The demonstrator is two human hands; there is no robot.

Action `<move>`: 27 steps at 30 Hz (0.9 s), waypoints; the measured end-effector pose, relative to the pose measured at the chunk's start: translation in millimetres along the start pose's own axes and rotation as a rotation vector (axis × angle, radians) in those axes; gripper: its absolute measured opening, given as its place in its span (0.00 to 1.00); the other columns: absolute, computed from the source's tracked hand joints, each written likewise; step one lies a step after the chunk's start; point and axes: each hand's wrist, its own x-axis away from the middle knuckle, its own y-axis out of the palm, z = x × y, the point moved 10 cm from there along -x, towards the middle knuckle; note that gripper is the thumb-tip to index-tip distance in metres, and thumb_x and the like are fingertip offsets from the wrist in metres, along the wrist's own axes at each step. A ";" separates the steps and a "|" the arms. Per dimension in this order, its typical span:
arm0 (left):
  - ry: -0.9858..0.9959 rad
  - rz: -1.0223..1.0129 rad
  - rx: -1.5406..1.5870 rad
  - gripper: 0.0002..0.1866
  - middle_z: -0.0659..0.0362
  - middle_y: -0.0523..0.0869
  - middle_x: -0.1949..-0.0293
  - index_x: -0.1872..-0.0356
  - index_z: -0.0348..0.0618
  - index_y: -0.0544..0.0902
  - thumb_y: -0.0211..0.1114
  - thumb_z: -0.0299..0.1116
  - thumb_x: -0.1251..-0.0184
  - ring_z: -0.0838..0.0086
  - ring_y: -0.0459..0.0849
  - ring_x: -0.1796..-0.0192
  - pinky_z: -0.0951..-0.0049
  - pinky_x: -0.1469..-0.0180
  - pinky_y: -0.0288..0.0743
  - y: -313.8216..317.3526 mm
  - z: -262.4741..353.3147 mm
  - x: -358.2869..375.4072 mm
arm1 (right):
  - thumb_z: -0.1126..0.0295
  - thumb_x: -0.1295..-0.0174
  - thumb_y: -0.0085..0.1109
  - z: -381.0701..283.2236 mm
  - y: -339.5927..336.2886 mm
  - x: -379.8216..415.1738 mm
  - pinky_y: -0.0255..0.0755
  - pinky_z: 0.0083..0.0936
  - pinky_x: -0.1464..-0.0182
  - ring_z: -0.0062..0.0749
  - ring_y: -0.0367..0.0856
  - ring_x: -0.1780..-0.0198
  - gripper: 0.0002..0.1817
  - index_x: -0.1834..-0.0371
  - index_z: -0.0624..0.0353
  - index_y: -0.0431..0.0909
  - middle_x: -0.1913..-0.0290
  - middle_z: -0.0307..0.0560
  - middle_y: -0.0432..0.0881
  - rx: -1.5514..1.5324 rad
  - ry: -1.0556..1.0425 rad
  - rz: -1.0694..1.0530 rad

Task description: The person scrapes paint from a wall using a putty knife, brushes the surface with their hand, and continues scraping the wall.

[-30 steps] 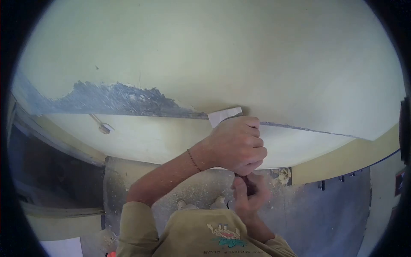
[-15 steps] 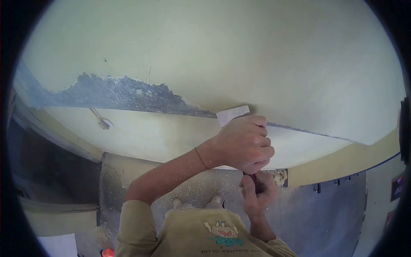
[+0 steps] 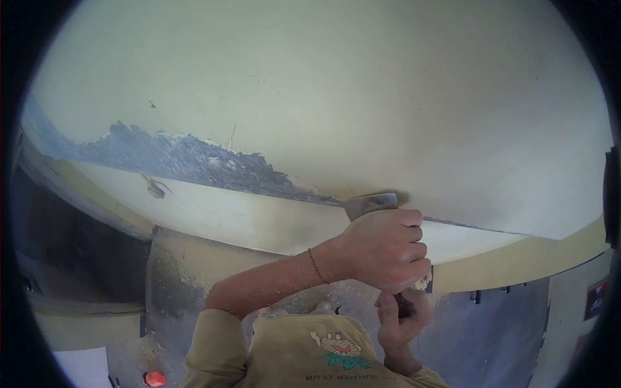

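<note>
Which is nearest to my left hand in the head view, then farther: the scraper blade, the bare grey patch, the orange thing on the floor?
From the left hand:
1. Scraper blade, just above it.
2. Bare grey patch, up-left on the wall.
3. Orange thing, down-left on the floor.

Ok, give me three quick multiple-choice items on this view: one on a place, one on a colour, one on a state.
1. Where is the scraper blade?
A. on the floor
B. at the right end of the bare grey patch
C. above the wall mark

2. What colour is the small thing on the floor?
A. blue
B. red-orange
C. white

3. How does the left hand stand?
A. closed on the scraper
B. open flat
C. out of view

B: the blade meets the patch's tip.
B: it shows red-orange.
A: its fingers are curled below the blade.
</note>
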 end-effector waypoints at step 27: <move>-0.005 0.290 -0.005 0.11 0.66 0.65 0.86 0.87 0.49 0.66 0.60 0.36 0.68 0.74 0.68 0.82 0.72 0.69 0.65 -10.8 2.2 0.6 | 0.83 0.42 0.61 -38.1 -25.7 -15.5 0.67 0.16 0.75 0.21 0.77 0.75 0.07 0.67 0.67 0.72 0.75 0.45 0.79 0.271 -0.181 -0.042</move>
